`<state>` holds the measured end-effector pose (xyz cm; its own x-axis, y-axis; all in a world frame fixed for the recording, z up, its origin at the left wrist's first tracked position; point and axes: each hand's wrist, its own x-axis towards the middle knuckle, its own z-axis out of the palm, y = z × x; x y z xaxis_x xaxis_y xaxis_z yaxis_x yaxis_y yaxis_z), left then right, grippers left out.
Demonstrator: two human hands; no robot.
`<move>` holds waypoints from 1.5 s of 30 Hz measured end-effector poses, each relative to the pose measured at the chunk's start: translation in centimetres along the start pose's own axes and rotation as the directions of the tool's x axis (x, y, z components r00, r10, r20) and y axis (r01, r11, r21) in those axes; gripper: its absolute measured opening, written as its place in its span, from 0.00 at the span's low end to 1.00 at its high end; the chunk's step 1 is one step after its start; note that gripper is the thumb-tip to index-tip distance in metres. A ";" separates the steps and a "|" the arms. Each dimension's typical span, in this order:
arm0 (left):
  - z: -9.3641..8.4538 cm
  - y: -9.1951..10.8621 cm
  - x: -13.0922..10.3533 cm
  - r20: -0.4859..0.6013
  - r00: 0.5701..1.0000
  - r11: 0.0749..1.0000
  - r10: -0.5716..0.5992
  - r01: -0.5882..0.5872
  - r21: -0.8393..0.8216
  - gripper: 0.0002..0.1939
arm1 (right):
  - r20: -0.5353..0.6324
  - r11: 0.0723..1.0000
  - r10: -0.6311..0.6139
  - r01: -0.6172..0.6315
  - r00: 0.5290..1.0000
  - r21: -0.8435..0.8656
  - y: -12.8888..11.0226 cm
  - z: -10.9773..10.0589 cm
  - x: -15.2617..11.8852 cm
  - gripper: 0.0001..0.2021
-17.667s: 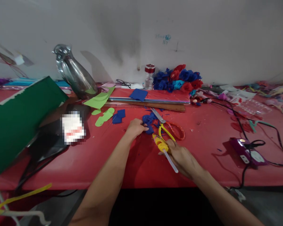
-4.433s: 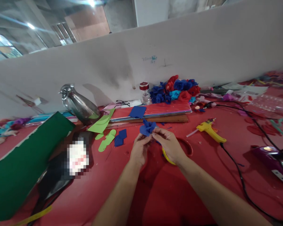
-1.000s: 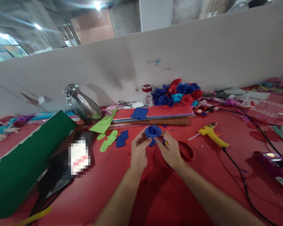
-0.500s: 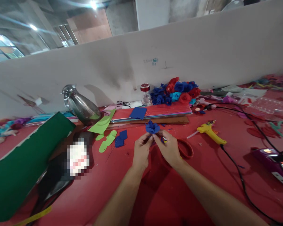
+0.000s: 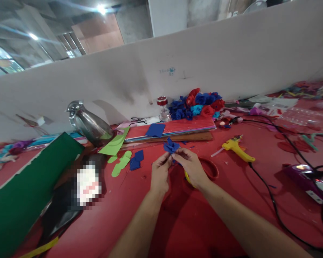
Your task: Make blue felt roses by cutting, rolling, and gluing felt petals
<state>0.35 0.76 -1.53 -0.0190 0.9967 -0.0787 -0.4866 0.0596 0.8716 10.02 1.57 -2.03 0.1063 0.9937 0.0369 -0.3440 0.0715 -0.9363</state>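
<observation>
Between the fingertips of both hands is a blue paper flower (image 5: 171, 145), held upright with its petals above my fingers. My left hand (image 5: 160, 172) pinches its base from the left. From the right, the thumb and fingers of my right hand (image 5: 191, 165) close on the same base; the exact grip below the petals is hidden. Just under and beside my right hand lie scissors with a red loop handle (image 5: 214, 169), partly covered by the hand. Cut blue paper pieces (image 5: 136, 160) and light green paper shapes (image 5: 121, 163) rest left of my hands.
A yellow glue gun (image 5: 238, 150) with a black cord lies right, near a purple power strip (image 5: 307, 182). Behind are stacked paper sheets (image 5: 188, 125), a glass jar (image 5: 163, 109), a pile of paper flowers (image 5: 201, 104) and a metal jug (image 5: 90, 123). Green board (image 5: 34, 190) stands left.
The blue flower has tilted and turned slightly between my fingers, and my right fingers have shifted at its base. The whole view has moved a little.
</observation>
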 end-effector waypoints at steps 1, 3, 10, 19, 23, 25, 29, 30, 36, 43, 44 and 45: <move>0.0 0.0 0.0 0.001 1.000 1.000 -0.009 0.009 -0.009 0.15 | -0.003 1.000 -0.009 0.009 1.000 -0.010 0.0 0.0 0.0 0.09; 0.1 0.1 -0.1 0.004 1.000 1.000 -0.009 0.009 -0.014 0.14 | -0.023 0.997 -0.044 0.042 0.999 -0.067 0.1 -0.1 0.0 0.09; 0.1 0.2 -0.1 -0.018 1.000 1.000 0.007 -0.007 -0.014 0.11 | -0.032 0.924 -0.208 0.186 0.978 -0.333 -0.1 -0.6 0.0 0.08; 0.3 0.7 -0.3 -0.070 0.991 0.990 0.112 -0.105 0.099 0.07 | 0.102 0.747 -0.446 0.432 0.889 -0.506 -1.6 -0.6 -1.0 0.08; 0.5 0.8 -0.6 -0.064 0.984 0.975 0.167 -0.155 0.161 0.07 | 0.114 0.691 -0.504 0.479 0.856 -0.541 -1.6 -0.6 -1.1 0.09; 0.5 0.9 -0.6 -0.060 0.983 0.974 0.175 -0.164 0.154 0.08 | 0.113 0.678 -0.519 0.489 0.847 -0.549 -1.6 -0.6 -1.1 0.08; 0.4 0.8 -0.4 -0.070 0.987 0.987 0.142 -0.136 0.085 0.08 | 0.095 0.702 -0.515 0.482 0.852 -0.525 -1.3 -0.5 -1.3 0.06; 0.3 0.8 -0.3 -0.065 0.989 0.989 0.133 -0.128 0.071 0.08 | 0.086 0.709 -0.514 0.479 0.854 -0.517 -1.2 -0.5 -1.3 0.06; 0.3 1.0 0.0 -0.016 0.993 0.993 0.117 -0.117 0.013 0.10 | 0.091 0.684 -0.559 0.520 0.824 -0.512 -1.5 -0.4 -1.5 0.04; 0.1 1.5 0.1 -0.145 0.978 0.988 0.151 -0.144 0.058 0.09 | 0.100 0.663 -0.580 0.540 0.808 -0.518 -1.9 -0.4 -1.6 0.03; 0.1 1.5 0.1 -0.152 0.975 0.986 0.160 -0.150 0.076 0.10 | 0.095 0.646 -0.596 0.546 0.797 -0.533 -1.9 -0.3 -1.6 0.03; 0.0 1.4 0.1 -0.153 0.973 0.983 0.172 -0.159 0.097 0.10 | 0.094 0.619 -0.616 0.555 0.782 -0.555 -1.9 -0.3 -1.6 0.03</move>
<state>-0.32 0.90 -0.26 -0.2360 0.9717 -0.0007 -0.3903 -0.0942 0.9159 10.79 -0.21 -0.46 0.2070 0.7409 0.6389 0.3637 0.5480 -0.7533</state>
